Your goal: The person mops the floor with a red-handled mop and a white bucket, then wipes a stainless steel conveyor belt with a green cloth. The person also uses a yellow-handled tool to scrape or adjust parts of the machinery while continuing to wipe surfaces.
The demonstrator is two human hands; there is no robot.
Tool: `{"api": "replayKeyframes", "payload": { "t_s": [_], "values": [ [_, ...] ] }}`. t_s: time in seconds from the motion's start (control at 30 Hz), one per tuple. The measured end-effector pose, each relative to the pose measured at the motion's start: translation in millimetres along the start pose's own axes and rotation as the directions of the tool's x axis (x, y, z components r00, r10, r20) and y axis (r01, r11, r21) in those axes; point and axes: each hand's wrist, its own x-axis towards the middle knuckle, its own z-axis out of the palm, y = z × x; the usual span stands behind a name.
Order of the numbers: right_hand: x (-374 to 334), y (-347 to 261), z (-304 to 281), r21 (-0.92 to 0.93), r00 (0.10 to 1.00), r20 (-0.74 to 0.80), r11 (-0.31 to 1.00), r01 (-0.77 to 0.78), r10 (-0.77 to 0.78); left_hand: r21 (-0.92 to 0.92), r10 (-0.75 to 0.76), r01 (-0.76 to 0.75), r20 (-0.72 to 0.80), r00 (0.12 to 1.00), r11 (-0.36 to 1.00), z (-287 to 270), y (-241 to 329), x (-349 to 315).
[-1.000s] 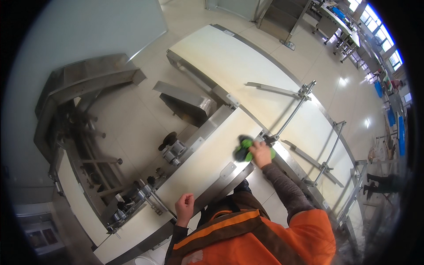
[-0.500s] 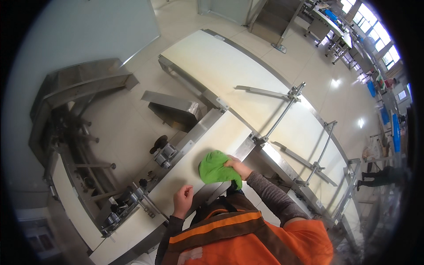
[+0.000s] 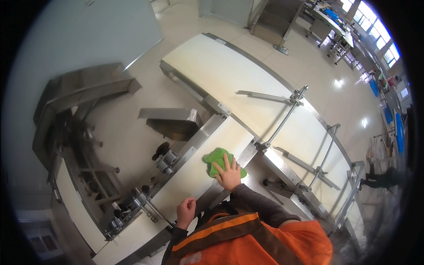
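Observation:
A green cloth (image 3: 214,158) lies bunched on the pale belt of a narrow conveyor (image 3: 194,170). My right hand (image 3: 230,175) rests flat on top of it, fingers spread, pressing it against the belt near its right edge. My left hand (image 3: 185,213) hovers close to the belt's near edge with its fingers curled in. I see nothing in it.
A wider white conveyor (image 3: 207,59) crosses ahead, with metal guide bars (image 3: 282,121) over it. Left of the narrow belt are a black knob (image 3: 162,150) and metal roller fittings (image 3: 138,198). A person (image 3: 380,177) stands far right; workbenches (image 3: 324,24) line the back.
My right hand has gone from gripping the hanging cloth to lying open on it, and the cloth is now spread lower on the belt. The left hand is nearly still.

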Motion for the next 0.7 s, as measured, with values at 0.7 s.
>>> {"api": "replayKeyframes", "payload": {
  "t_s": [0.7],
  "values": [
    [120.2,108.0,1.2,-0.058,0.975,-0.141,0.982,-0.182,0.172,0.118,0.185,-0.189,0.044,0.982,0.975,25.7,41.4,55.7]
  ]
}}
